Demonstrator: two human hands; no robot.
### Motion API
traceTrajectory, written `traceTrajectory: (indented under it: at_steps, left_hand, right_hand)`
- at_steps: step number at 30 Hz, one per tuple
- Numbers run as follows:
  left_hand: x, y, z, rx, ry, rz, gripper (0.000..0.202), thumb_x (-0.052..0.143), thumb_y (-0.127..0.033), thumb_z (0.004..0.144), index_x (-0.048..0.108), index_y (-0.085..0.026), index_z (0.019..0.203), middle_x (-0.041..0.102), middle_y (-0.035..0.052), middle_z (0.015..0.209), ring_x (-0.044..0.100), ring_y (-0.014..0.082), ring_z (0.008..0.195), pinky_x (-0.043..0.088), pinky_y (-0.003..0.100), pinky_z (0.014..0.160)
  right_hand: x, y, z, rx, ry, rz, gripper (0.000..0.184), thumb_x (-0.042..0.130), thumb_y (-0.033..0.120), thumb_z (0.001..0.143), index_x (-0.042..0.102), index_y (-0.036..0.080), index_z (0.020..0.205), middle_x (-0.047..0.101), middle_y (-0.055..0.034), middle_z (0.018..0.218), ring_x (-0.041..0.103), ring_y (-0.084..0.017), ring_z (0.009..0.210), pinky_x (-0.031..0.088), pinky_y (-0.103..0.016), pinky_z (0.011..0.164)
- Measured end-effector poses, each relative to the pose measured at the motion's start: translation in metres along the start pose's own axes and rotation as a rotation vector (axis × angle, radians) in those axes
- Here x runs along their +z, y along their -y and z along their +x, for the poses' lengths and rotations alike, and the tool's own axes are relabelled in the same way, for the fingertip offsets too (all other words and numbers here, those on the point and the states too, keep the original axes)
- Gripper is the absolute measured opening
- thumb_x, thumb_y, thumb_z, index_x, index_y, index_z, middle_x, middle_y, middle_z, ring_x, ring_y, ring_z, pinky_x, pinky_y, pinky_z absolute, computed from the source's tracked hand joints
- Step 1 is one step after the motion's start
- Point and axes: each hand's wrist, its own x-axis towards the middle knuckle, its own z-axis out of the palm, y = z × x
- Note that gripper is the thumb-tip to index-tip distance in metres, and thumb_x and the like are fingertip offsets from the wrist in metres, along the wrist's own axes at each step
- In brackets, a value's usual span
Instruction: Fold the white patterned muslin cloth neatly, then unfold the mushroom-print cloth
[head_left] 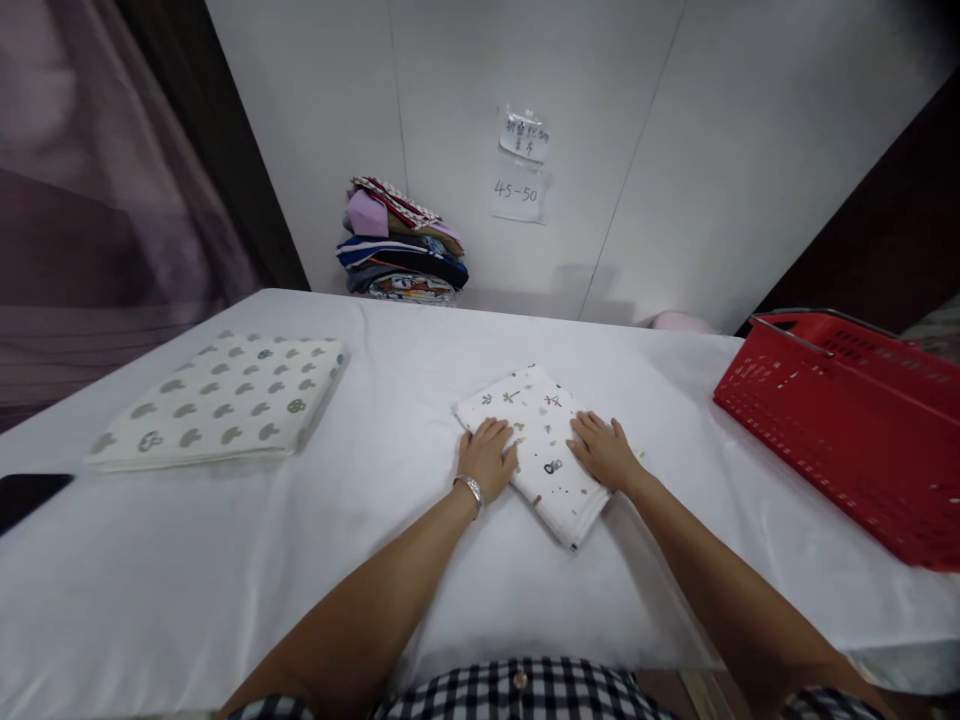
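Note:
In the head view a folded white cloth (544, 425) with small grey and green prints lies turned at an angle in the middle of the table. My left hand (487, 458) rests on its left edge, fingers stretched out, with a silver bracelet at the wrist. Flat on the cloth's right side is my right hand (602, 448), its fingers extended too. Neither hand grips anything. To the left lies another folded white cloth (232, 395), larger, with grey mushroom-like shapes and a few blue and green ones.
A red plastic basket (847, 430) with a metal handle stands on the right of the white-covered table (390, 400). At the left edge lies a dark flat object (30, 497). Behind the table, a stack of folded fabrics (405, 245) stands by the wall under paper signs (523, 160).

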Motion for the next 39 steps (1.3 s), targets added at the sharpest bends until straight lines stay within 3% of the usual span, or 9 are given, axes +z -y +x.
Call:
traceTrajectory:
  at_steps: [9,15,18,23,27,32,35,39]
  left_hand:
    - [-0.002,0.002,0.004,0.002,-0.013,0.037,0.036,0.039,-0.037,0.088,0.054,-0.026,0.12,0.046,0.0032,0.137,0.032,0.023,0.131,0.013,0.053,0.109]
    - [-0.014,0.021,0.036,-0.075,-0.002,0.096,0.04,0.04,-0.038,0.087,0.051,-0.026,0.123,0.039,0.0038,0.143,0.026,0.0249,0.134,0.014,0.055,0.108]
    - [-0.022,0.031,0.058,-0.183,0.036,0.11,0.046,0.039,-0.039,0.087,0.045,-0.023,0.13,0.038,0.0067,0.143,0.03,0.0255,0.132,0.023,0.049,0.106]
    - [-0.032,0.037,0.079,-0.249,0.117,0.115,0.045,0.038,-0.042,0.087,0.051,-0.017,0.123,0.057,0.0112,0.124,0.05,0.0247,0.114,0.037,0.035,0.095]
    - [-0.042,0.041,0.053,-0.24,0.169,0.074,0.039,0.037,-0.043,0.087,0.059,-0.018,0.107,0.063,0.0094,0.111,0.058,0.0232,0.101,0.042,0.032,0.085]
    - [-0.06,0.044,-0.002,-0.327,0.284,-0.046,0.041,0.037,-0.051,0.085,0.059,-0.021,0.102,0.067,0.0054,0.091,0.062,0.0234,0.085,0.046,0.033,0.072]
    - [-0.065,0.039,-0.008,-0.32,0.229,-0.027,0.042,0.041,-0.045,0.084,0.056,-0.02,0.114,0.065,0.007,0.105,0.06,0.0244,0.095,0.047,0.035,0.079]
    - [-0.053,0.029,0.006,-0.075,0.02,0.087,0.052,0.046,-0.039,0.084,0.042,-0.019,0.132,0.044,0.0094,0.138,0.037,0.0249,0.128,0.029,0.039,0.106]
  right_hand:
    - [0.005,0.018,-0.01,-0.076,0.047,0.069,0.058,0.024,0.05,0.093,0.032,0.018,0.14,0.021,-0.0087,0.15,0.014,-0.023,0.138,0.014,-0.048,0.11]
    - [-0.007,0.03,-0.018,-0.055,0.089,0.167,0.054,0.028,0.048,0.092,0.039,0.019,0.137,0.026,-0.0097,0.148,0.017,-0.024,0.137,0.017,-0.048,0.109]
    - [-0.009,0.048,-0.036,-0.174,0.1,0.224,0.054,0.029,0.051,0.092,0.043,0.022,0.135,0.029,-0.0091,0.147,0.022,-0.023,0.136,0.02,-0.048,0.109]
    - [-0.008,0.062,-0.063,-0.326,0.001,0.161,0.054,0.035,0.047,0.091,0.043,0.018,0.135,0.032,-0.0113,0.145,0.026,-0.024,0.135,0.021,-0.046,0.11]
    - [-0.011,0.033,-0.076,-0.375,0.042,0.158,0.046,0.036,0.044,0.092,0.047,0.024,0.132,0.036,-0.0059,0.143,0.03,-0.023,0.133,0.025,-0.047,0.108]
    - [-0.02,-0.006,-0.087,-0.28,0.095,0.159,0.039,0.035,0.04,0.093,0.053,0.03,0.125,0.043,-0.0006,0.139,0.034,-0.023,0.131,0.028,-0.048,0.107]
    - [-0.021,0.003,-0.081,-0.282,0.079,0.172,0.041,0.036,0.04,0.092,0.049,0.029,0.13,0.04,-0.002,0.141,0.032,-0.022,0.132,0.025,-0.048,0.109]
    - [-0.012,0.031,-0.063,-0.313,0.035,0.163,0.051,0.034,0.043,0.092,0.034,0.025,0.14,0.026,-0.0048,0.148,0.022,-0.024,0.136,0.02,-0.049,0.11]
